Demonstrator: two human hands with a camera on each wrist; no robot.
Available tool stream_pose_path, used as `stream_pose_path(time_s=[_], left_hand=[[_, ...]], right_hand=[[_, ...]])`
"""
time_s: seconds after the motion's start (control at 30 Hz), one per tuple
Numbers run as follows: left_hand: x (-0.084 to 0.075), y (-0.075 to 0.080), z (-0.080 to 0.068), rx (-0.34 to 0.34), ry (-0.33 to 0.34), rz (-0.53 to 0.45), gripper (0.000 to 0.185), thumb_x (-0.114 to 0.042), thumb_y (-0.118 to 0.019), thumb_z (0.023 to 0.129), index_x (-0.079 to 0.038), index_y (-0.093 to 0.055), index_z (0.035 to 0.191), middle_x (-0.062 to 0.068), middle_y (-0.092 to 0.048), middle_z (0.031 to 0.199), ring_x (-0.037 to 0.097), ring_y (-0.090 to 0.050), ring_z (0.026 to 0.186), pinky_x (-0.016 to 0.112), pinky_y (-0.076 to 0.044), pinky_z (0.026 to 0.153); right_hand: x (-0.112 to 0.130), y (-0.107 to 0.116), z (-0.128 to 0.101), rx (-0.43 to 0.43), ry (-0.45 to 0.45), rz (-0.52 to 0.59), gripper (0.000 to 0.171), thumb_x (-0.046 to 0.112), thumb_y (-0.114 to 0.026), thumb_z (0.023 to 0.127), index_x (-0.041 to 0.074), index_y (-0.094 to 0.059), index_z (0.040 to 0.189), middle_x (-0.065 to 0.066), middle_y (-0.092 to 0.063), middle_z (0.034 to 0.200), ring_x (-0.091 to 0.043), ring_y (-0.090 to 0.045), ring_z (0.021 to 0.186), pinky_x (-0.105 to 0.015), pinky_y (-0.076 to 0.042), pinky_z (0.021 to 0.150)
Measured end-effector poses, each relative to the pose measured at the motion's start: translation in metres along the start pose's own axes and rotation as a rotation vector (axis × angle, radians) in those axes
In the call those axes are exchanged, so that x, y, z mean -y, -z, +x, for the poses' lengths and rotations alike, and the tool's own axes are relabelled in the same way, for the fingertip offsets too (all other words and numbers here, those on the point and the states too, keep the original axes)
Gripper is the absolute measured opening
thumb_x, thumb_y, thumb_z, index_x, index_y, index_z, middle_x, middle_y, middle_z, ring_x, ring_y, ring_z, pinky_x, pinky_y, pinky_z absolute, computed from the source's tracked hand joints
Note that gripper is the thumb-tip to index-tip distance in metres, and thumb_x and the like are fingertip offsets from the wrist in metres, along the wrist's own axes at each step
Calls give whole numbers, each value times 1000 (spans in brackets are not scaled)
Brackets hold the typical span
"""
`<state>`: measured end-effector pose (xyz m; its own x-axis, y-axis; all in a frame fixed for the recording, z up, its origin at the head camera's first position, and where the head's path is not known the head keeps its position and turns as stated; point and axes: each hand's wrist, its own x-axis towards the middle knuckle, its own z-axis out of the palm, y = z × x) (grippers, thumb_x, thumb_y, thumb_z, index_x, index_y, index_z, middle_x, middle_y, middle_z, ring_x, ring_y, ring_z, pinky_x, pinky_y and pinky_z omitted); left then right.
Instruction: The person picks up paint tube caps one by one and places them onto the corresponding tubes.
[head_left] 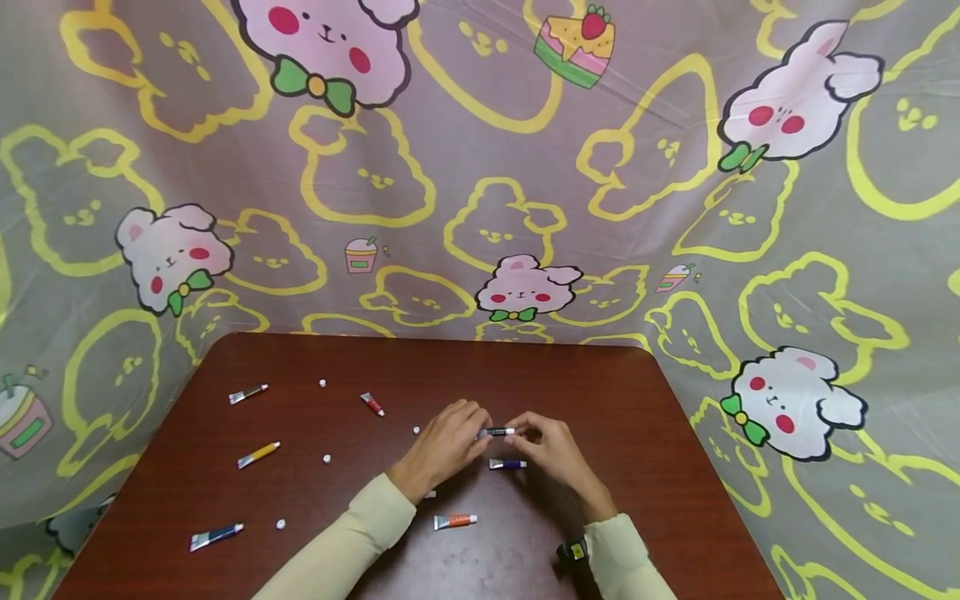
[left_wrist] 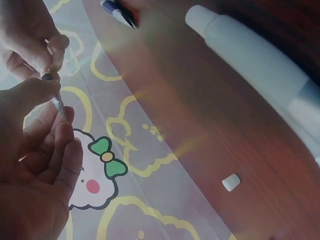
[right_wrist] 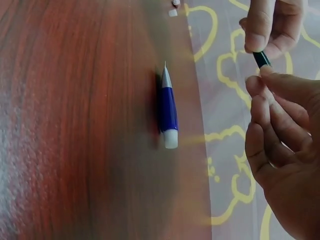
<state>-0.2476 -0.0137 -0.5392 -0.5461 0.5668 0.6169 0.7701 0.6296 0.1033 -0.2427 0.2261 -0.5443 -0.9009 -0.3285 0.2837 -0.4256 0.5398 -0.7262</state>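
lying crosswise, dark tube (head_left: 496, 432) pinched between both hands.

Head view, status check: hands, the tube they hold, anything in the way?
Left hand and right hand both pinch the dark tube, held level above the table. Blue tube lies just below, not touching. Nothing blocking.

A small dark tube (head_left: 496, 432) is held above the desk (head_left: 660, 467) between both hands, pinched at one end by the left hand (head_left: 444, 444) and at its white-capped end by the right hand (head_left: 551, 446). Just below it, a blue tube (head_left: 507, 464) is seen lying flat, with an orange tube (head_left: 455, 522) nearer the sleeves. Red (head_left: 372, 404) and yellow (head_left: 258, 454) tubes and loose white caps (head_left: 327, 458) are scattered to the left.
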Motion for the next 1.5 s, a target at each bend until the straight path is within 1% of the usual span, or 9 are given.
stream_pose_path(time_s=[0.23,0.33,0.5,0.67,0.77,0.9,0.97,1.13,1.5], left_hand=[[1,2,0,13,-2,1,19,-18,-86,92,-11,-71,100,-1,-67,93,16,-61,88,33,-55,83],[0,4,1,19,-6,-5,19,-19,-86,92,-11,-71,101,-1,-67,93,15,-61,88,33,-55,83],[-2,7,2,23,-9,-26,18,-18,-86,93,-12,-72,102,-1,-68,96,16,-63,91,33,-56,86],[-3,8,3,6,-21,-28,20,-19,-87,92,-12,-72,102,-1,-69,96,16,-64,93,33,-57,88],[-3,7,3,-7,-26,-24,20,-18,-87,91,-12,-71,102,-1,-68,95,16,-64,92,33,-56,87],[-2,6,3,-14,-25,-13,20,-18,-87,91,-12,-71,102,-2,-66,93,15,-61,88,32,-55,84],[-1,6,2,-13,-20,-10,21,-18,-87,91,-12,-70,102,-3,-65,92,14,-60,87,32,-55,82],[0,4,1,-6,-7,-13,21,-17,-87,90,-13,-70,101,-3,-66,92,14,-61,87,32,-55,82],[-1,6,2,12,-4,-18,17,-18,-85,94,-13,-71,102,-3,-67,93,15,-61,88,33,-55,85]], right_hand=[[0,3,0,47,-1,-47,5,19,-77,102,14,-79,104,2,-79,96,-1,-64,80,-23,-55,73],[-1,4,0,55,13,-51,7,20,-74,105,15,-78,101,5,-75,90,-1,-59,78,-22,-50,71],[-3,3,-1,58,24,-29,22,21,-68,108,15,-74,89,9,-64,75,0,-55,69,-22,-47,64],[-3,2,0,50,22,-8,35,23,-62,112,11,-72,81,5,-67,69,-1,-59,64,-23,-51,62],[-4,1,0,42,11,-13,30,24,-63,112,9,-75,88,2,-69,71,-1,-59,65,-23,-51,63],[-5,0,-2,28,16,-8,16,22,-71,107,8,-79,112,-1,-74,84,0,-61,71,-23,-52,66],[-6,0,-3,20,31,10,20,19,-76,103,9,-77,120,-1,-76,89,-1,-63,73,-23,-54,67],[-6,2,-4,1,51,59,21,12,-84,95,11,-73,113,1,-76,88,-3,-64,74,-23,-54,66],[-2,4,-3,-6,22,37,9,15,-79,100,12,-75,107,2,-76,92,-3,-64,77,-24,-56,70]])
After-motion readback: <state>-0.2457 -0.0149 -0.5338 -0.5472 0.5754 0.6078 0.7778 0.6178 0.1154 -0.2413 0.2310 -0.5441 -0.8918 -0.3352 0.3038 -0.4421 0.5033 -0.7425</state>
